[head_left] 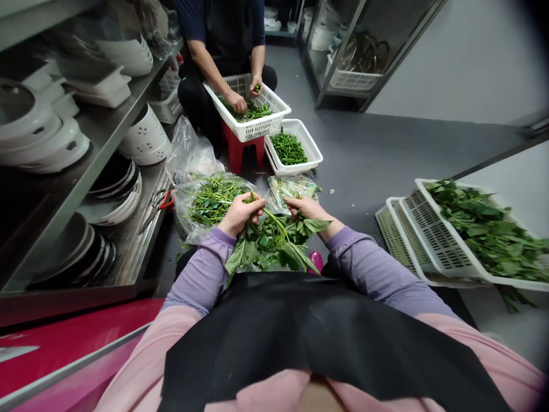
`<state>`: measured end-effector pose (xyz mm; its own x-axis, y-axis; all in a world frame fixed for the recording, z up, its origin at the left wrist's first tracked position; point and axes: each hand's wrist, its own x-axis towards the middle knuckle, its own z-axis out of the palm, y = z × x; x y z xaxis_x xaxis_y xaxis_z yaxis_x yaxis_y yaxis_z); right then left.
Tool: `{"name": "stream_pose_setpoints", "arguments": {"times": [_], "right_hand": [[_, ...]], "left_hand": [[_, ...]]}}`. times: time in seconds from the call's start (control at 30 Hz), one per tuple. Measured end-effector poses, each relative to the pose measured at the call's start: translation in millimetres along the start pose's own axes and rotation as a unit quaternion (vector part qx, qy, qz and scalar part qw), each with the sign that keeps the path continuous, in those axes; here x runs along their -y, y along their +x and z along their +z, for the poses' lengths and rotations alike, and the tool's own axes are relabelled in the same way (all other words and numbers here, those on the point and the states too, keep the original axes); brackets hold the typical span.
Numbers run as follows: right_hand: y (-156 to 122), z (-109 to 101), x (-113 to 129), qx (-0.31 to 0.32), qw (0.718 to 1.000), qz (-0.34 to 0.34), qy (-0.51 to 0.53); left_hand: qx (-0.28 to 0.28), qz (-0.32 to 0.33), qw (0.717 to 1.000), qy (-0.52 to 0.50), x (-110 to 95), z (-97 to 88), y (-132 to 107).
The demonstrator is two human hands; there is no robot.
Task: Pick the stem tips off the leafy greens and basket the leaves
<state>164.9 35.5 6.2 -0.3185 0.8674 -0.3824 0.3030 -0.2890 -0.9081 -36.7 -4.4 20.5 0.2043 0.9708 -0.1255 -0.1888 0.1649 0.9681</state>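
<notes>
Draped across the person's lap, a black apron (300, 337) is covering pink trousers, and just beyond it both hands are working a bunch of leafy greens (274, 243) held over the knees. The left hand (241, 213) is closing around the upper end of the stems, fingers curled tight; the right hand (306, 208) is gripping a neighbouring stem, thumb pressing down, so that one pale stalk is stretching between the two.

Judging by how things lie, the sorting looks to be somewhere in the middle. A white basket (433, 229) on the right is already holding a good layer of picked leaves, with an empty basket (392, 229) nested beside it, while an open plastic bag (206, 200) of long green stems is lying on the floor just ahead, still fairly full. A second bag (291, 186) is sitting near the right hand.

The bunch itself is looking fresh: broad, dark green leaves, limp at the tips, hanging down from thin light-green stalks, tangled rather than tidy.

Farther off, another person is crouching over a white basket on a red stool (240, 150), picking through green beans. Scissors (156, 206) with red handles are resting on the metal shelf (128, 252) to the left, below stacked dishes.
</notes>
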Motion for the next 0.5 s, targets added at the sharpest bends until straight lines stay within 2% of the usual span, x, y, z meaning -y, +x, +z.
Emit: {"name": "stream_pose_setpoints", "arguments": {"times": [0.07,0.2,0.3,0.5], "right_hand": [[-10,6,7,0.056,0.997,-0.006,0.045],[-28,18,16,0.133,0.991,-0.012,0.012],[-31,20,15,0.149,0.989,-0.019,-0.017],[-30,22,11,0.196,0.98,-0.037,-0.003]], "left_hand": [[0.011,-0.011,1.0,0.001,1,3.1,0],[0.013,-0.013,1.0,0.012,4,8.1,-1],[0.014,-0.007,1.0,0.019,7,9.6,-1],[0.01,0.003,0.999,0.049,10,10.1,0]]}}
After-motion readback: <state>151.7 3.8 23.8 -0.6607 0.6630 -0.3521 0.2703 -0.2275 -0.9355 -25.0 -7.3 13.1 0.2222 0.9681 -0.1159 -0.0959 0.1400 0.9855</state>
